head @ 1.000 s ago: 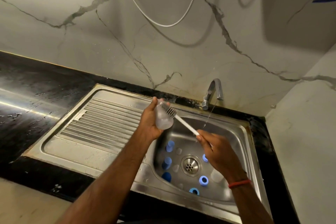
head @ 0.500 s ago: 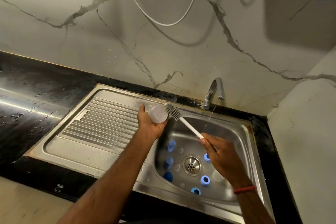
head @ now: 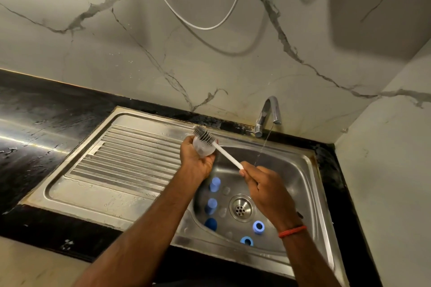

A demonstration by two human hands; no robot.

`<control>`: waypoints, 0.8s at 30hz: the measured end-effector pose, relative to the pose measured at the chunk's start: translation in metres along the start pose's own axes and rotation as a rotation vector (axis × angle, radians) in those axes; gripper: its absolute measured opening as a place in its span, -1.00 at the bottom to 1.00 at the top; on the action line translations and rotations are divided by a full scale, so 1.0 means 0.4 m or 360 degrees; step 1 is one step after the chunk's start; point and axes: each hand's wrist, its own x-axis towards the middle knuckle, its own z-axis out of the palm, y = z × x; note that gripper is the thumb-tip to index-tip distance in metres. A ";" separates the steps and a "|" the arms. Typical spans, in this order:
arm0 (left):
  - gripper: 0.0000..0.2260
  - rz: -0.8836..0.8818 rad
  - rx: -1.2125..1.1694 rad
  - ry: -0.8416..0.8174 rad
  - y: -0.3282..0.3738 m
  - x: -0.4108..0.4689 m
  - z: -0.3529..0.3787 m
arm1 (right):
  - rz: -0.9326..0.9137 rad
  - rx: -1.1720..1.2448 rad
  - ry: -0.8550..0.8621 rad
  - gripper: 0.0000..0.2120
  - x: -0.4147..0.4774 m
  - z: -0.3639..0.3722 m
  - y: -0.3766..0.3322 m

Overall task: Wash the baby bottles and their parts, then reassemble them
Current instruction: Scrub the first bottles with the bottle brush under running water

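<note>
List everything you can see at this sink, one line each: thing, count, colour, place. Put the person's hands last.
bottle: one, clear, over the sink's drainboard edge
brush: one, white handle, grey bristles, head at the bottle
blue parts: five visible, blue, on the basin floor
clear parts: a few, count unsure, among the blue ones
sink: one, steel, drainboard on its left
tap: one, chrome, behind the basin, thin stream running
countertop: one, black, around the sink
hose: one, white, looped on the marble wall
wristband: one, red, right wrist
left hand: grips the bottle
right hand: grips the brush handle
</note>
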 end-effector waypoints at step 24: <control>-0.34 -0.0217 0.0337 -0.0545 0.040 0.016 -0.027 | 0.0192 0.0370 -0.0014 -0.68 0.001 -0.008 0.022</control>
